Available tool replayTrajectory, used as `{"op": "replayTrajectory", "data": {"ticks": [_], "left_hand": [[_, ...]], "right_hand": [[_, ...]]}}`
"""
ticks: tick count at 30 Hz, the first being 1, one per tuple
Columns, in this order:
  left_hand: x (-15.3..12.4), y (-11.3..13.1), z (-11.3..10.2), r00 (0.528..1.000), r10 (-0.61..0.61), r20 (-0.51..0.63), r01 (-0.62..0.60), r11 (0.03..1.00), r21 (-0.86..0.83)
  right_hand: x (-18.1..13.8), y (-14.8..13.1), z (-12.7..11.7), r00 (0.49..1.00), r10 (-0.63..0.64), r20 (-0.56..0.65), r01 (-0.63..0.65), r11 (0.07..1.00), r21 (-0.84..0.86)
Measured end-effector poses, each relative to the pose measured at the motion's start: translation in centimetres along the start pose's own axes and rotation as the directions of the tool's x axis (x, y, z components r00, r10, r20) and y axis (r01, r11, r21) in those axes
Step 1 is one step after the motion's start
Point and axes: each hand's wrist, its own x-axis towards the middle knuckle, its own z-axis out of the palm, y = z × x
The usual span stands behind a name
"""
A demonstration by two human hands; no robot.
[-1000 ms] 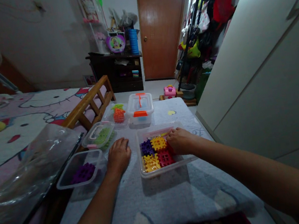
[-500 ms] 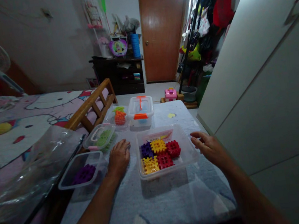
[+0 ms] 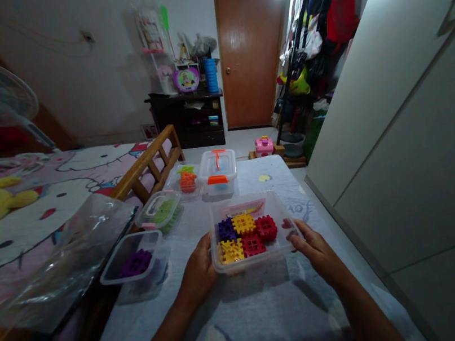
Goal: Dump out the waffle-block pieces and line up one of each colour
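Observation:
A clear plastic container is held level between my two hands over the cloth-covered table. My left hand grips its left wall, and my right hand grips the right wall with the thumb at the rim. The fingers of my left hand are partly hidden behind the container. Inside lie interlocking plastic blocks: a dark purple block, a yellow block, a second yellow block, a red block and a round cluster of red blocks. A pink printed packet rests at the back.
To the left stand an open container with purple blocks and a lidded container with green pieces. Behind them are orange pieces and an orange-latched box. A wooden bed rail borders the left; a cabinet the right.
Both hands have moved inward and taken hold of the container's sides; before, they were apart from it. The view has shifted slightly, so the background sits lower and further right.

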Motion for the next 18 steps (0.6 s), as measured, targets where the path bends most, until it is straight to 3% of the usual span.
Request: {"op": "replayTrajectory", "data": {"ticks": [10,18], "left_hand": [[3.3,1.2,2.2,1.0,0.027,-0.011,-0.027,0.999,0.041],[8.4,1.9,3.8,0.998,0.066,-0.019,-0.066,0.998,0.016]], "right_hand": [[3.2,1.4,-1.7,0.977,0.019,-0.212,-0.015,1.0,0.017],[6.9,2.7,-2.5,0.91,0.113,-0.398,0.019,0.95,0.313]]}}
